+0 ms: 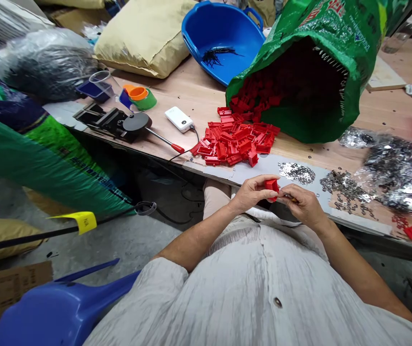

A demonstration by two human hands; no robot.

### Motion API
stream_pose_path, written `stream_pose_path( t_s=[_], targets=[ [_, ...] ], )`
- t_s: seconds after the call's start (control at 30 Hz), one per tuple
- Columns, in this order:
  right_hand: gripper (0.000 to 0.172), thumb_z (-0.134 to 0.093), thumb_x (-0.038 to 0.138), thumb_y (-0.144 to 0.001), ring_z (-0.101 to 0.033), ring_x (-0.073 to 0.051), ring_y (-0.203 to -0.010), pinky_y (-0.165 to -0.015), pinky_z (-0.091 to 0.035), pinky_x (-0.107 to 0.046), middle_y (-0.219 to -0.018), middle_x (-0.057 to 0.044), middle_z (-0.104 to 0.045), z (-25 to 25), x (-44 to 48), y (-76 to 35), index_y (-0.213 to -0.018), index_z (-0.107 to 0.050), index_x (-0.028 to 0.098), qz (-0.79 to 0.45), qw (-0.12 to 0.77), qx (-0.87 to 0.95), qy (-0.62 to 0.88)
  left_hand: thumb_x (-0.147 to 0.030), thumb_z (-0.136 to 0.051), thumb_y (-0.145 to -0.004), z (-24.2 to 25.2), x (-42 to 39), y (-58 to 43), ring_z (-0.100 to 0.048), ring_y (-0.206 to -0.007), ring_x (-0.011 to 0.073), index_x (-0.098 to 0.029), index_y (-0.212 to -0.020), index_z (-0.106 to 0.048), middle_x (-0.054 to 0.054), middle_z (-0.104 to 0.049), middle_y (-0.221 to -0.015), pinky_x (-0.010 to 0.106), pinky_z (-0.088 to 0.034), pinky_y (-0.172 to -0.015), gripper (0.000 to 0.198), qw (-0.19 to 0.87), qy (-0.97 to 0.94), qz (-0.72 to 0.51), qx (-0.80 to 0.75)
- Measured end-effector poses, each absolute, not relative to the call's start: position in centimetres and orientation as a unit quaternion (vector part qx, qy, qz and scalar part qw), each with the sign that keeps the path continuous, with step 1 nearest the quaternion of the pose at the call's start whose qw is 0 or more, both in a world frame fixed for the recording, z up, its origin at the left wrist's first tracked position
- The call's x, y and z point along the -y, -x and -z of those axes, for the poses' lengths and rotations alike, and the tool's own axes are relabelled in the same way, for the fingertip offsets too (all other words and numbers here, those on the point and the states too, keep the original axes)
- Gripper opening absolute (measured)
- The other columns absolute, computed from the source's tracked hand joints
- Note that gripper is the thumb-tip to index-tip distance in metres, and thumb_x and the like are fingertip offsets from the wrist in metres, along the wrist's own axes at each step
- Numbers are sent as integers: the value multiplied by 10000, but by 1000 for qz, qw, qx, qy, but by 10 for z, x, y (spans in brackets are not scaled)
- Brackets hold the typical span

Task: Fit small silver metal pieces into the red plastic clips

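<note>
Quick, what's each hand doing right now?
Left hand: closed, holding a red plastic piece.
Right hand: closed, holding a small yellowish item, too hidden to identify.

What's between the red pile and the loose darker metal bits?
In the head view, a heap of shiny silver metal pieces lies between the red plastic pieces and the loose darker metal bits, on the grey sheet.
</note>
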State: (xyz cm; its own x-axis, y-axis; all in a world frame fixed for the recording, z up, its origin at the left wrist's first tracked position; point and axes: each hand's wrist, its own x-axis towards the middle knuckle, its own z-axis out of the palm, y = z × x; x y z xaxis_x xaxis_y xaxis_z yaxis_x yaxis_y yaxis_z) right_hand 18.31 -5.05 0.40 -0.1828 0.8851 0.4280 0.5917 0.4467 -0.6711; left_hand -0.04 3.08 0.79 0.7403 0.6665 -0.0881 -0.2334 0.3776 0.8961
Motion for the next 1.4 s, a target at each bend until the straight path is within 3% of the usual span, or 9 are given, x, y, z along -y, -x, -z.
stream_pose_path(
  t_s=[0.17, 0.33, 0.5, 0.8, 1.07, 1.17, 1.23, 1.33, 1.4],
  targets=[
    [117, -587, 180, -912, -658, -188, -859, -762, -522, -327, -920, -53, -695, -4, 51, -180, -998, -633, 246, -170, 427, 744, 485, -287, -840, -661, -5, -30, 0, -620, -659, 95, -152, -1185, -649, 9, -665, -839, 240, -514, -658, 573, 803, -456, -304, -235],
    [55, -651, 286, -885, -611, -168, -773, -715, -487, -307, -851, -15, -657, -7, 51, -180, -929, -644, 253, -292, 418, 680, 526, -240, -848, -643, 0, -31, 1, -645, -762, 126, -167, -1140, -678, 35, -701, -896, 245, -514, -704, 531, 815, -440, -311, -212],
    [163, -718, 364, -818, -553, -144, -695, -660, -454, -286, -792, 15, -615, -8, 52, -180, -882, -622, 249, -414, 436, 570, 560, -192, -850, -626, 1, -28, 2, -647, -793, 127, -183, -1110, -694, 35, -713, -918, 252, -517, -750, 509, 816, -432, -324, -205],
    [202, -726, 387, -804, -504, -131, -691, -662, -400, -281, -777, 21, -569, -11, 51, -181, -828, -595, 235, -448, 438, 544, 559, -198, -849, -636, 2, -25, 3, -661, -829, 142, -186, -1109, -692, 47, -719, -957, 274, -525, -794, 498, 814, -433, -329, -203],
    [320, -726, 440, -798, -391, -101, -588, -557, -337, -256, -702, 54, -458, -7, 49, -178, -791, -485, 229, -506, 428, 509, 549, -264, -839, -665, -2, -22, 3, -648, -870, 144, -170, -1097, -691, 46, -694, -996, 281, -513, -845, 467, 788, -487, -322, -194],
    [341, -737, 466, -777, -422, -105, -603, -570, -375, -258, -741, 52, -475, -8, 46, -178, -836, -491, 238, -485, 420, 518, 565, -292, -830, -677, 2, -25, 1, -645, -908, 160, -166, -1092, -684, 61, -678, -1046, 293, -507, -861, 458, 775, -512, -324, -182],
    [346, -714, 485, -791, -498, -129, -684, -621, -425, -278, -865, 16, -543, -10, 46, -181, -984, -548, 251, -438, 395, 549, 592, -287, -822, -686, 8, -31, 2, -639, -922, 158, -174, -1090, -675, 59, -669, -1047, 294, -499, -872, 445, 757, -533, -332, -180],
    [342, -546, 464, -919, -573, -203, -898, -768, -469, -347, -1026, -63, -597, -11, 48, -186, -1189, -582, 257, -332, 346, 618, 623, -277, -804, -706, 17, -45, 6, -628, -916, 147, -165, -1069, -668, 58, -662, -1020, 291, -479, -896, 404, 701, -598, -332, -202],
    [325, -443, 409, -975, -578, -222, -930, -806, -468, -374, -1002, -87, -609, -9, 50, -187, -1194, -620, 246, -269, 326, 650, 632, -269, -778, -729, 21, -54, 8, -623, -908, 143, -154, -1067, -665, 59, -660, -1014, 282, -467, -900, 375, 653, -651, -317, -222]
  ],
)
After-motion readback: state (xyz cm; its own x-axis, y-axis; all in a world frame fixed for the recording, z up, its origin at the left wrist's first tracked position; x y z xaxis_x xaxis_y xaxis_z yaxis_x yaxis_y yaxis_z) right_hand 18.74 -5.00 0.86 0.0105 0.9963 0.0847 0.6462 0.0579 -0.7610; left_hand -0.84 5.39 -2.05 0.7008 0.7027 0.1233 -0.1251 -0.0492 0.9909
